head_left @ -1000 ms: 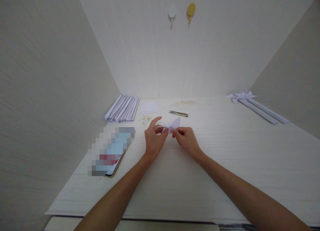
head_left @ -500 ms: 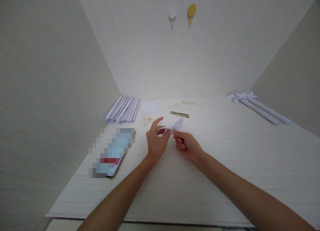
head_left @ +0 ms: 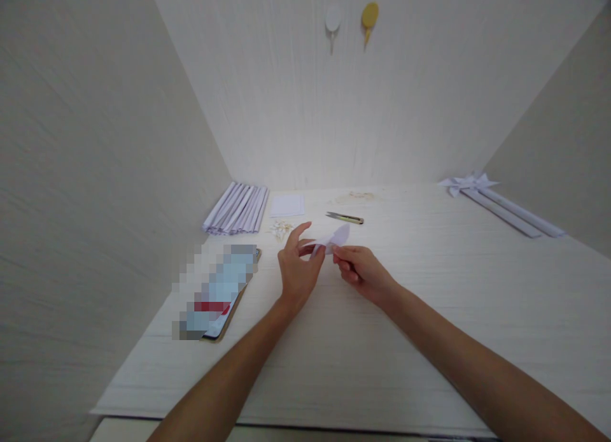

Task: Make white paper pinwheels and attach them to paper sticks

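Observation:
A small white folded piece of paper [head_left: 340, 235] is held above the middle of the table, between my two hands. My left hand [head_left: 301, 270] pinches its left part between thumb and fingers, with the index finger raised. My right hand [head_left: 359, 267] grips the lower right edge between thumb and index finger, the other fingers curled in. Just beyond the hands lies a pair of thread snips [head_left: 344, 218]. Small pale bits [head_left: 281, 229], too small to name, are heaped beside my left fingertips.
Rolled white paper tubes [head_left: 237, 208] lie in a row at the back left, next to a square white sheet [head_left: 287, 205]. A phone [head_left: 224, 295] rests at the left. Two paper sticks [head_left: 513, 211] with a folded paper star [head_left: 468, 183] lie back right. Wall hooks [head_left: 370, 15] hang above.
Both hands keep hold of the folded paper. My right hand has shifted very slightly, and the whole view has moved a little.

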Demonstrator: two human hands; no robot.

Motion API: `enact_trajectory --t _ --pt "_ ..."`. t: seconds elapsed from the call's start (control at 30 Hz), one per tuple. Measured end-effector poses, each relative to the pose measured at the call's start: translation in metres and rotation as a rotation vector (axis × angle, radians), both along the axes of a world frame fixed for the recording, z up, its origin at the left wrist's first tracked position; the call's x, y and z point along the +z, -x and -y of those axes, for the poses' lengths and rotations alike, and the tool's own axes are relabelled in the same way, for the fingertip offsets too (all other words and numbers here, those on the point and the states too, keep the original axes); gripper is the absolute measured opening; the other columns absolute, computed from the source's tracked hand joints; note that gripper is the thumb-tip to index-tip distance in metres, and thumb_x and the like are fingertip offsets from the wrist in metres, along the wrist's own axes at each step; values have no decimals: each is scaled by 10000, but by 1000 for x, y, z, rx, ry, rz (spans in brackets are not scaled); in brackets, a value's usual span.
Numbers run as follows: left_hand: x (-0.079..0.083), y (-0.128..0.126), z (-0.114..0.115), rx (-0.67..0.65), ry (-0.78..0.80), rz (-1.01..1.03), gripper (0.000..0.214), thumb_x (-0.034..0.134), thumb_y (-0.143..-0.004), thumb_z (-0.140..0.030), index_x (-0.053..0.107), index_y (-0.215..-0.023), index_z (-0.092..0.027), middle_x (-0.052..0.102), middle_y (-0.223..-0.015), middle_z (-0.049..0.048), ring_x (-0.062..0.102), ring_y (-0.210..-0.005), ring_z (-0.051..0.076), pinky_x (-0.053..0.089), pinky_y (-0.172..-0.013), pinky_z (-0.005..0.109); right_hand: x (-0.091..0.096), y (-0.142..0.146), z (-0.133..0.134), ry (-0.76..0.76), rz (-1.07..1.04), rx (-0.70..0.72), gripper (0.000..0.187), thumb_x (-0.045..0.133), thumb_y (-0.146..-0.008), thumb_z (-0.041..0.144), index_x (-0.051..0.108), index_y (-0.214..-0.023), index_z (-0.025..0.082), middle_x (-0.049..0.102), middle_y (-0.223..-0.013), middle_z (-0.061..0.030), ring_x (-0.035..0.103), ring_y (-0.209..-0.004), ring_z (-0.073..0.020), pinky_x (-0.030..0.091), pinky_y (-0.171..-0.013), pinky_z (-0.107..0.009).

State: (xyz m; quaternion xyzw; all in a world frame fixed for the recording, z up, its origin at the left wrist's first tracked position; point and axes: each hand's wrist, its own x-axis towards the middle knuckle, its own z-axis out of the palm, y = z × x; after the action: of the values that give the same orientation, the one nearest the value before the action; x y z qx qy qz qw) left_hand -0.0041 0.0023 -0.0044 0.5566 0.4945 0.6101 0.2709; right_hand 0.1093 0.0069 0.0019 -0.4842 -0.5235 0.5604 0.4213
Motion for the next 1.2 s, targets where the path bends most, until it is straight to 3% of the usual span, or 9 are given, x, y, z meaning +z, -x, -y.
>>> enact_trajectory --t 0.1,0.27,0.33,0.43,0.63,0.73,0.87,0.93,1.2 --pt "-1 -1 1 -7 5 -9 432 585 -615 -150 490 -1034 -183 628 -696 -5 618 -634 120 497 -616 223 -1 -2 1 16 6 -14 270 471 -677 373 446 -495 175 302 -372 79 216 -295 -47 160 -331 -210" --pt "-4 -1 -1 -3 22 -1 441 588 -616 -158 483 -1044 -182 621 -693 -6 615 -627 118 496 -624 232 -3 -10 6 -681 735 -138 262 435 -743 263 521 -524 149 516 -507 -24 405 -437 -92 232 -437 -232" --pt "-3 0 -1 0 18 10 444 589 -617 -164 480 -1047 -177 621 -702 -2 615 -633 119 496 -626 234 -4 -9 6 -776 842 -138 262 415 -760 247 541 -555 146 556 -567 -44 428 -467 -101 236 -453 -240" --pt "-2 1 -2 16 19 8 438 593 -611 -165 484 -1035 -171 621 -680 -5 613 -626 117 495 -623 229 -3 -2 4 -607 635 -151 280 433 -744 270 507 -499 154 491 -467 -11 388 -424 -91 239 -433 -230" --pt "-1 0 -3 38 8 -31 425 590 -607 -150 498 -1021 -178 608 -658 -19 602 -600 99 489 -609 209 -1 6 1 194 -226 30 222 468 -673 322 405 -508 189 258 -392 96 149 -305 -41 137 -322 -201" --pt "-2 0 -3 34 16 -24 429 593 -603 -145 497 -1020 -178 603 -654 -22 600 -597 97 488 -600 202 -3 3 2 86 -86 -21 241 444 -697 325 423 -504 183 290 -388 80 204 -304 -48 159 -334 -203" --pt "-4 0 -3 22 21 1 441 599 -604 -161 491 -1031 -173 599 -664 -17 600 -601 101 491 -611 213 -4 -3 4 -512 523 -137 260 446 -723 286 481 -495 165 485 -467 -8 411 -425 -100 256 -438 -227" --pt "-5 1 -2 21 13 12 439 601 -606 -170 491 -1031 -174 601 -675 -14 603 -613 104 492 -624 220 -3 -4 5 -666 679 -155 258 439 -733 263 498 -504 160 537 -526 -37 449 -474 -116 269 -473 -237" --pt "-2 1 -2 24 2 21 432 603 -604 -170 492 -1021 -175 600 -658 -23 602 -603 101 489 -615 216 -6 -1 -3 -185 198 -65 322 423 -745 366 478 -502 162 362 -335 61 304 -273 -65 227 -336 -203"
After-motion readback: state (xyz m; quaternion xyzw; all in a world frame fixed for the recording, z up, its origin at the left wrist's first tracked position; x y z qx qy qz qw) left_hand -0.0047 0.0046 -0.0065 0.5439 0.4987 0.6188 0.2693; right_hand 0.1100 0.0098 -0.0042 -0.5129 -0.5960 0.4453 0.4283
